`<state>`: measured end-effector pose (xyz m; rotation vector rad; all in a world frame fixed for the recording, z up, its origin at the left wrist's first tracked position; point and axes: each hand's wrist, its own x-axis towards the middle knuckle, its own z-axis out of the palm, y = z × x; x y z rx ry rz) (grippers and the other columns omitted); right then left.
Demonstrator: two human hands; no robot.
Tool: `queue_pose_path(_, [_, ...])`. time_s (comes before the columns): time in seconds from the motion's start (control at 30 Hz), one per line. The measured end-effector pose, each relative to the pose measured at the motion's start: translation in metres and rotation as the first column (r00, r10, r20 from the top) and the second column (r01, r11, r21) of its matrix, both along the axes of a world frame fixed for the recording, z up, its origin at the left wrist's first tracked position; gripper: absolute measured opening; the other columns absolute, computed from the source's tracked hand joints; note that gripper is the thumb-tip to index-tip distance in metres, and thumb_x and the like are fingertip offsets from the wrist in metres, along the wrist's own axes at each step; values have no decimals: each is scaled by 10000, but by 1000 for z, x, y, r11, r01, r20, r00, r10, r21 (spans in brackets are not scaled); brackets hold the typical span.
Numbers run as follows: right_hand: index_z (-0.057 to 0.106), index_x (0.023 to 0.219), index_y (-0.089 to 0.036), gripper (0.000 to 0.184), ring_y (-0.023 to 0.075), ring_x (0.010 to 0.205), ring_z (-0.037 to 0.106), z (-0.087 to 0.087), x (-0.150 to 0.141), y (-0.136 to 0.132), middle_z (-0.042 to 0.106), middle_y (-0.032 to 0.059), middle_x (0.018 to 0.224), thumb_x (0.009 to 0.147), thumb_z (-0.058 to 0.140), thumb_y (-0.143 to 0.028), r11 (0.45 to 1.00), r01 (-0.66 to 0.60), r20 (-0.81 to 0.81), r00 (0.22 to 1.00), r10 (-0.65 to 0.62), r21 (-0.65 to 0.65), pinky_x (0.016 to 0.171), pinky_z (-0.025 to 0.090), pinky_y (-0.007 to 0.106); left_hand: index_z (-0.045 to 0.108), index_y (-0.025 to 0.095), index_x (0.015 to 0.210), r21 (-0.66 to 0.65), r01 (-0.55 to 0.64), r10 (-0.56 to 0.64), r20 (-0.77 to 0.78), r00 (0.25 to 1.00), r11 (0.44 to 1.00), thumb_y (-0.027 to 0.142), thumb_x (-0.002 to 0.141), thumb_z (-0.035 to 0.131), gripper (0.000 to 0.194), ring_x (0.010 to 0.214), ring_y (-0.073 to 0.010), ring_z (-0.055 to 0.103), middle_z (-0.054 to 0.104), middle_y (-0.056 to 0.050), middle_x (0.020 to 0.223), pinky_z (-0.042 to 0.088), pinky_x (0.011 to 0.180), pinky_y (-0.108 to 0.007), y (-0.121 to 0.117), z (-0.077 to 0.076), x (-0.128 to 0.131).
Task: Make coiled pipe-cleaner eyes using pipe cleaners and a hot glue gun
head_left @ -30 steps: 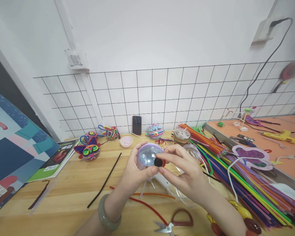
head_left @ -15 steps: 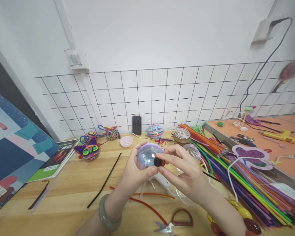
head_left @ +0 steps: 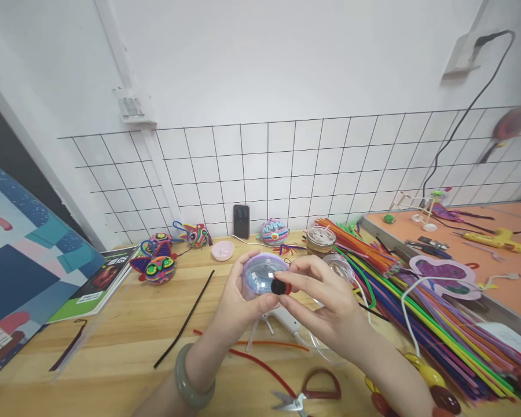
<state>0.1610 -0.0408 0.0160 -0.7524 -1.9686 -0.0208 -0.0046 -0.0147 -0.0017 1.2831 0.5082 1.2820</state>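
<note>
My left hand (head_left: pixel 237 304) grips a clear plastic ball (head_left: pixel 260 275) with a purple rim and pastel lining, held above the wooden table (head_left: pixel 125 347). My right hand (head_left: pixel 325 301) pinches a small black-and-red coiled piece (head_left: pixel 279 286) against the ball's front. A green bangle (head_left: pixel 191 379) is on my left wrist. Under my hands lies a white glue gun (head_left: pixel 282 317).
A big spread of coloured pipe cleaners (head_left: pixel 417 301) fills the right. Red-handled scissors (head_left: pixel 312 394), black (head_left: pixel 184 318) and red (head_left: pixel 260 362) pipe cleaners lie near. Decorated balls (head_left: pixel 160 266), a phone (head_left: pixel 242 220), a pink bowl (head_left: pixel 223 250) and a jar (head_left: pixel 321 238) stand at the back.
</note>
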Motion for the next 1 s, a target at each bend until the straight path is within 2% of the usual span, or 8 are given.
queue_pose_path(0.5, [594, 1071, -224, 302, 187, 821, 542, -1, 0, 0, 549, 71, 914, 774, 585, -167, 998, 29, 23, 999, -31, 60, 633, 493, 330, 423, 233, 1135, -1, -6, 6, 12, 1000, 1000, 294, 576, 751, 651, 1020, -228, 530, 566, -65, 1086, 404, 885, -350, 1, -3, 0])
queue_pose_path(0.7, [595, 1071, -229, 300, 190, 818, 544, -1, 1, 1, 555, 71, 908, 774, 588, -187, 998, 30, 26, 999, -32, 57, 635, 495, 337, 422, 223, 1147, -9, 15, -14, 23, 1000, 1000, 342, 556, 760, 692, 1032, -239, 525, 555, -83, 1104, 399, 891, -352, 2, -4, 1])
queue_pose_path(1.0, [597, 1064, -213, 295, 187, 815, 532, 1, 1, 0, 539, 73, 912, 773, 588, -167, 999, 22, 34, 999, -23, 29, 639, 486, 334, 397, 224, 1171, -13, 29, -29, 29, 999, 999, 319, 585, 748, 691, 1034, -234, 516, 543, -89, 1117, 396, 891, -350, 3, -6, 0])
